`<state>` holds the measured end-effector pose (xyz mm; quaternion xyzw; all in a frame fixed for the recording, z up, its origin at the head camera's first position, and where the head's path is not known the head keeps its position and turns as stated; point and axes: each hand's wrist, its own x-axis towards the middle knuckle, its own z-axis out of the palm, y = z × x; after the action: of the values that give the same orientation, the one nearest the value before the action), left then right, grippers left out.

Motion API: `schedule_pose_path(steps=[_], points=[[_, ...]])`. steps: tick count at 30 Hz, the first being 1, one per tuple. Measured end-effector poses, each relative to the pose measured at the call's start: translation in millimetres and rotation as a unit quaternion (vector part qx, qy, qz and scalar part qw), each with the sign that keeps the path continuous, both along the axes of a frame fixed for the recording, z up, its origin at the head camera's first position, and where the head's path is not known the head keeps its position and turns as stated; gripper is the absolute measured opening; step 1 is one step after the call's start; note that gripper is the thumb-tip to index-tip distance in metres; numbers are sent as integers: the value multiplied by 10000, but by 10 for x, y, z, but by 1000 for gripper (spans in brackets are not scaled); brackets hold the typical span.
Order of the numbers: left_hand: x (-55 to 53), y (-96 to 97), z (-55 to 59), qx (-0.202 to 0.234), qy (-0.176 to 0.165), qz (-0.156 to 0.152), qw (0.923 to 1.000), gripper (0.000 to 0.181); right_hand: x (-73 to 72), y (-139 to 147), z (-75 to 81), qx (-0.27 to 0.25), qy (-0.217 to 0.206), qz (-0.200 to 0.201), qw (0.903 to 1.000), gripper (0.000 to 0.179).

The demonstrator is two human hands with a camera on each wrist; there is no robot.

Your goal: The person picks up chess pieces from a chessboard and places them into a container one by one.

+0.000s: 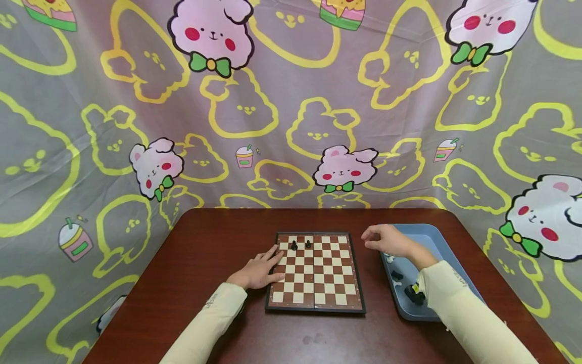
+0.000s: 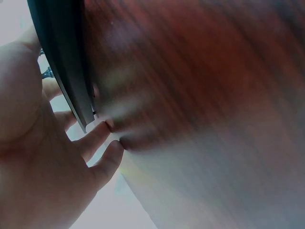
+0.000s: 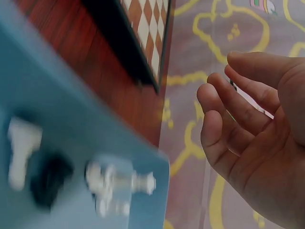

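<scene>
A brown and cream chessboard (image 1: pixel 313 273) with a dark rim lies on the table. Two black chess pieces stand on its far left part, one (image 1: pixel 294 245) a little left of the other (image 1: pixel 308 243). My left hand (image 1: pixel 258 272) rests at the board's left edge, fingers spread; in the left wrist view some fingertips (image 2: pixel 114 148) touch the table beside the rim. Between the board and the blue tray, above the tray's far left side, is my right hand (image 1: pixel 388 240). Its fingers (image 3: pixel 212 129) are loosely bent, and I see nothing held in them.
The blue tray (image 1: pixel 432 235) sits right of the board. White chess pieces (image 3: pixel 119 183) and black ones (image 1: pixel 415 293) lie in it, partly hidden by the right forearm. A patterned cloth (image 1: pixel 282 121) hangs behind the dark red wooden table (image 1: pixel 218 227).
</scene>
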<state>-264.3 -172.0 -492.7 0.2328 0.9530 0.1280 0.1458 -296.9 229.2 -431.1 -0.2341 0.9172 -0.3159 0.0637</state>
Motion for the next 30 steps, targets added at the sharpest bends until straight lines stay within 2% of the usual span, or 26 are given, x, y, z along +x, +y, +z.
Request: schedule_pose_path(steps=[5,12,21,30], points=[[-2,-3,10,-5,24,-23,10000,73,-65,-293,-61,-5,-49,165,9999,16],[-5,-27,-33,46,89,-86,9999,74,-185,-685,-151,-62,-181,432,9989,16],[-19,-10,-24,4,100,-80,9999,75,-316,-1135,-237,-80,-272,539,9981,19],[-25,-5,-27,-54,81,8,10000,73,-395,-1367,-366,-215,-616,203,9977,23]])
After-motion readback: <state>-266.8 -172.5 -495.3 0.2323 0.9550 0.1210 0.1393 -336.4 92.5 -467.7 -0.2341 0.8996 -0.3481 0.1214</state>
